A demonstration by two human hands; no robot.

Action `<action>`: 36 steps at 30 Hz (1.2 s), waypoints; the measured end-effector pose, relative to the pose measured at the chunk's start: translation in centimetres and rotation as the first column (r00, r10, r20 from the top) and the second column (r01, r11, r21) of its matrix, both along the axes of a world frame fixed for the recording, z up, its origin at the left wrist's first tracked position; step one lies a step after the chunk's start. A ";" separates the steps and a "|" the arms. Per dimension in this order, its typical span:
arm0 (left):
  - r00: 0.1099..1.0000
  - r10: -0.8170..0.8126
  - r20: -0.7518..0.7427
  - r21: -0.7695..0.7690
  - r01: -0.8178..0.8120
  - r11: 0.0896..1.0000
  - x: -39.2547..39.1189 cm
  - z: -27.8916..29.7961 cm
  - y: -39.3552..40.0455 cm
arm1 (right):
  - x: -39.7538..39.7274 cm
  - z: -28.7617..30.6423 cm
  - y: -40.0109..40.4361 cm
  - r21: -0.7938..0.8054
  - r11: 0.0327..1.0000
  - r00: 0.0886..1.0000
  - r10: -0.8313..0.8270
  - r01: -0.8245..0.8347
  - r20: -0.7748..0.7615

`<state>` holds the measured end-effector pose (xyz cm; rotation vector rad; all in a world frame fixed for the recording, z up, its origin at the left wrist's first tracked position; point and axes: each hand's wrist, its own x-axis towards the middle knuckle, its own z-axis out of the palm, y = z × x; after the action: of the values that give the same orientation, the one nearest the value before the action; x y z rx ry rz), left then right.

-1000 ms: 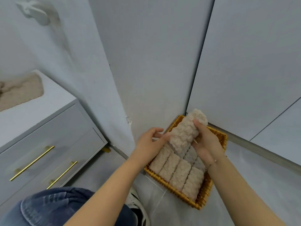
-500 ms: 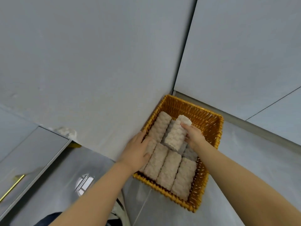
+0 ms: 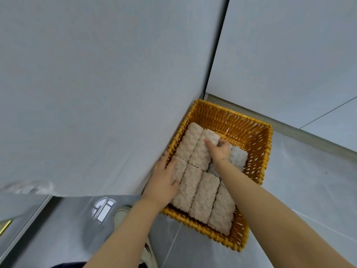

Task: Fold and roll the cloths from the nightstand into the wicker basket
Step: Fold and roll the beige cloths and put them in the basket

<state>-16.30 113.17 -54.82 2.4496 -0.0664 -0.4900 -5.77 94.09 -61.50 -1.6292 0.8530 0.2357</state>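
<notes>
The orange wicker basket [image 3: 251, 132] stands on the floor in the corner of two grey walls. Several beige rolled cloths lie side by side in it. My right hand [image 3: 219, 149] presses on the second roll of the far row [image 3: 201, 151], fingertips at its far end. Left of that roll lies another beige roll [image 3: 188, 141]. A paler roll [image 3: 238, 157] shows just right of my right hand. My left hand [image 3: 163, 182] rests flat on the nearest left roll [image 3: 178, 169] at the basket's left rim. The nightstand's top is out of view.
Grey walls close in behind and to the left of the basket. Glossy grey floor tiles [image 3: 299, 190] spread to the right. A shoe [image 3: 121, 215] shows below my left forearm. A strip of the nightstand with a brass handle [image 3: 4, 226] sits at the far left edge.
The roll that my right hand held above the basket came down into the far row beside the first roll. My left hand settled onto the near left roll. The view swung away from the nightstand.
</notes>
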 end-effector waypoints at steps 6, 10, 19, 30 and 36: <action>1.000 0.015 -0.006 0.011 -0.015 1.000 0.2 0.5 -0.4 | -3.0 -0.6 1.1 0.066 0.998 1.000 0.020 -0.021 0.024; 0.999 0.018 -0.041 0.018 -0.017 1.000 0.1 0.7 -0.6 | -3.3 -1.2 2.3 -0.033 0.998 0.998 0.063 -0.062 0.021; 0.985 0.091 -0.145 -0.128 -0.110 0.986 -1.0 3.1 -0.8 | -5.3 3.2 2.0 -0.035 0.995 0.992 0.097 -0.094 0.085; 0.954 0.285 -0.095 -0.328 -0.301 0.896 -4.7 15.6 0.1 | -14.1 19.3 2.3 0.029 0.942 0.901 0.310 -0.334 0.302; 0.944 0.280 0.175 -0.421 -0.186 0.888 -10.4 26.9 3.7 | -18.2 30.2 4.9 -0.050 0.845 0.723 0.485 -0.533 0.492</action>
<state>-26.67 116.84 -27.89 2.0616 0.0322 -0.0671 -23.94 99.02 -31.27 -1.6997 -0.0174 0.2264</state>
